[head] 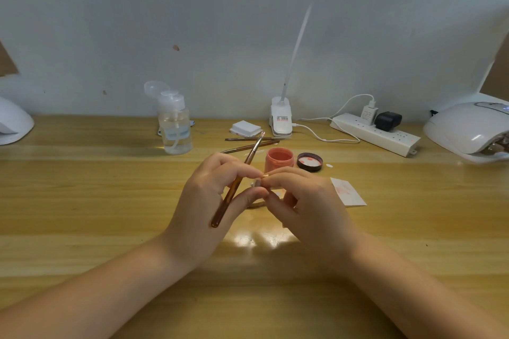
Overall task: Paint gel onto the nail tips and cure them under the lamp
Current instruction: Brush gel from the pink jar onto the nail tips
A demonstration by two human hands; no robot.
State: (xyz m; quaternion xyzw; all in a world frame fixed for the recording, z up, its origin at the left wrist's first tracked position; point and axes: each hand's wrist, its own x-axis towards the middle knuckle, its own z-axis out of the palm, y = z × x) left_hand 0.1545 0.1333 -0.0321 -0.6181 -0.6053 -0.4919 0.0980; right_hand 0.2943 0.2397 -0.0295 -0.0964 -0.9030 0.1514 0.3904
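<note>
My left hand (209,201) holds a copper-coloured gel brush (237,181) slanted between its fingers, bristle end pointing up and away. My right hand (305,201) meets the left at the fingertips, where both pinch a small nail tip (265,175); a short stick below the tip is partly hidden by the fingers. Just behind the hands stands an open pot of coral gel (279,159), with its dark lid (309,161) lying upturned to the right. A white curing lamp (465,129) sits at the far right of the wooden table (110,201).
Two more brushes (250,143) lie behind the pot. A clear pump bottle (175,124) stands at back left, a white pad stack (246,128) and a clip desk lamp (281,118) at back centre. A power strip (377,132) lies back right. A stained paper wipe (348,191) lies right of my hands. Another white device (13,121) sits far left.
</note>
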